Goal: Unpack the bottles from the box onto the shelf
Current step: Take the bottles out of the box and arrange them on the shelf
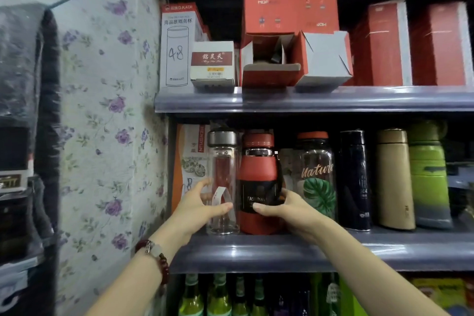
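On the middle shelf (282, 251) a clear glass bottle (222, 161) with a grey cap stands upright at the left. My left hand (198, 209) grips its lower part, thumb across the front. Right beside it stands a red bottle (259, 172) with a black band and a strap. My right hand (284, 209) holds that bottle low down, thumb on the black band. An open red box (269, 61) lies on its side on the upper shelf (307, 100), its flaps spread toward me.
More bottles line the middle shelf to the right: a clear "Nature" bottle (316, 174), a dark blue flask (355, 179), a tan flask (395, 179) and a green one (428, 177). Boxes fill the upper shelf. Floral wallpaper (107, 110) bounds the left. Green glass bottles (218, 297) stand below.
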A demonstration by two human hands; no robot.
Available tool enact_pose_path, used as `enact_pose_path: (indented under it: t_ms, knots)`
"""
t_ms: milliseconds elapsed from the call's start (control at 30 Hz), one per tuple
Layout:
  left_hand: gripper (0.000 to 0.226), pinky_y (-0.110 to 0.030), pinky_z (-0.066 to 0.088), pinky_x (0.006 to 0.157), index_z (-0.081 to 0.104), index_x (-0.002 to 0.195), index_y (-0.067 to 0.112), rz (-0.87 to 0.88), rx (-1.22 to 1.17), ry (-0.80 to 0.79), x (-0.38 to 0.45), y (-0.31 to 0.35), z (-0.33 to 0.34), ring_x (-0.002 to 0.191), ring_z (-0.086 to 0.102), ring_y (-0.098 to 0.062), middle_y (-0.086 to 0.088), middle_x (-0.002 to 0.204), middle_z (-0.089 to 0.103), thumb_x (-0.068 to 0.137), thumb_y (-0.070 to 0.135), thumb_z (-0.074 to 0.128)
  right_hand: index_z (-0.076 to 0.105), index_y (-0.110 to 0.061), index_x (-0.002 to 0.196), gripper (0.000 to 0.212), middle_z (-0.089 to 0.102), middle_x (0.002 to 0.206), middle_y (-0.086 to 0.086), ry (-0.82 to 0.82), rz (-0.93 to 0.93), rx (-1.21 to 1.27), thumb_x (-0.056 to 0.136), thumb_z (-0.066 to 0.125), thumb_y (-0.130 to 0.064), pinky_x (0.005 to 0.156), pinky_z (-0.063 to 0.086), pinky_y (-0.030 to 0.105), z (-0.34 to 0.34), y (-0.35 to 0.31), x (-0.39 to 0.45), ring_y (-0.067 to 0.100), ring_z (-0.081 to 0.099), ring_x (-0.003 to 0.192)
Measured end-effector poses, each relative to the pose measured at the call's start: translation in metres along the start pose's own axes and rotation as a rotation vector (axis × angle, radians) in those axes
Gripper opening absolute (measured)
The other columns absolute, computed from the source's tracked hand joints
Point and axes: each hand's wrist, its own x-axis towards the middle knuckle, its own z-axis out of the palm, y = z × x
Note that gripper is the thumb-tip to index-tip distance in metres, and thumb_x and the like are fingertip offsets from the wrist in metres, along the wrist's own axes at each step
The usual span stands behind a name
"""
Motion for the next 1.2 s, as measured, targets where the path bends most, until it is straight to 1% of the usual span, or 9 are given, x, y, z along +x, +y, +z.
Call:
enact_pose_path:
  t_ms: [133,200,333,533,700,767,833,1000,1200]
  knots:
    - [0.091,-0.048,0.038,0.109,0.032,0.142,0.03,0.003,-0.016,-0.009,0.0,-0.001,-0.001,0.127,0.046,-0.021,-0.005,0.137,0.049,0.067,0.029,0.083,0.061,-0.017,0.113,0.086,0.073,0.104,0.0,0.145,-0.06,-0.153,0.037,0.094,-0.04,0.087,0.057,0.038,0.011,0.005,0.008,0.017,0.07,0.096]
    - [0.09,-0.048,0.037,0.109,0.033,0.141,0.032,-0.003,-0.013,-0.008,0.0,0.0,-0.001,0.127,0.047,-0.021,-0.004,0.136,0.049,0.067,0.03,0.084,0.059,-0.015,0.113,0.093,0.073,0.104,0.001,0.19,-0.058,-0.137,0.03,0.095,-0.038,0.086,0.058,0.04,0.008,0.006,0.01,0.019,0.07,0.095]
    - [0.091,-0.049,0.04,0.107,0.037,0.14,0.034,-0.017,-0.025,0.0,0.0,0.001,-0.001,0.122,0.05,-0.022,-0.003,0.13,0.053,0.063,0.03,0.086,0.06,-0.007,0.111,0.077,0.074,0.102,0.01,0.127,-0.025,-0.049,0.043,0.095,-0.015,0.088,0.056,0.045,0.004,0.002,0.006,0.026,0.071,0.094]
    - [0.081,-0.047,0.044,0.103,0.041,0.134,0.034,-0.022,-0.064,-0.01,0.001,0.003,0.001,0.115,0.054,-0.019,0.001,0.117,0.054,0.066,0.022,0.085,0.067,-0.012,0.102,0.081,0.076,0.095,0.005,0.184,-0.031,-0.098,0.028,0.094,-0.03,0.086,0.057,0.043,0.0,0.008,0.011,0.023,0.072,0.09]
    - [0.081,-0.032,0.04,0.094,0.038,0.136,0.032,0.006,-0.011,-0.001,0.001,0.007,0.012,0.106,0.048,-0.012,0.008,0.107,0.05,0.069,0.025,0.082,0.073,-0.014,0.091,0.057,0.077,0.088,0.002,0.236,-0.007,-0.179,0.04,0.092,-0.032,0.086,0.057,0.04,-0.004,0.009,0.011,0.021,0.072,0.086]
    - [0.082,-0.034,0.04,0.095,0.037,0.137,0.031,0.002,-0.003,0.003,0.002,0.007,0.013,0.107,0.048,-0.013,0.01,0.103,0.05,0.069,0.026,0.082,0.073,-0.012,0.093,0.048,0.075,0.09,0.004,0.252,-0.008,-0.23,0.051,0.091,-0.028,0.082,0.058,0.035,-0.003,0.008,0.008,0.02,0.071,0.086]
    - [0.084,-0.039,0.042,0.101,0.037,0.138,0.032,-0.011,0.007,0.002,0.002,0.008,0.012,0.111,0.049,-0.016,0.005,0.111,0.052,0.068,0.025,0.083,0.072,-0.01,0.094,0.042,0.074,0.091,0.003,0.267,-0.015,-0.257,0.059,0.089,-0.025,0.072,0.055,0.027,-0.003,0.008,0.006,0.017,0.069,0.085]
    - [0.085,-0.046,0.044,0.104,0.04,0.133,0.038,-0.027,-0.003,-0.014,0.003,0.007,0.01,0.119,0.052,-0.021,0.0,0.123,0.053,0.063,0.029,0.086,0.072,-0.01,0.094,0.041,0.075,0.092,0.005,0.266,-0.012,-0.265,0.06,0.089,-0.023,0.081,0.058,0.033,-0.006,0.006,0.002,0.019,0.07,0.086]
    - [0.083,-0.036,0.044,0.095,0.039,0.135,0.036,-0.003,-0.011,-0.048,0.002,0.008,0.011,0.113,0.047,-0.016,0.001,0.117,0.05,0.066,0.026,0.084,0.071,-0.012,0.094,0.042,0.074,0.091,0.004,0.286,-0.021,-0.335,0.059,0.088,-0.028,0.079,0.058,0.033,-0.009,0.005,0.001,0.018,0.07,0.084]
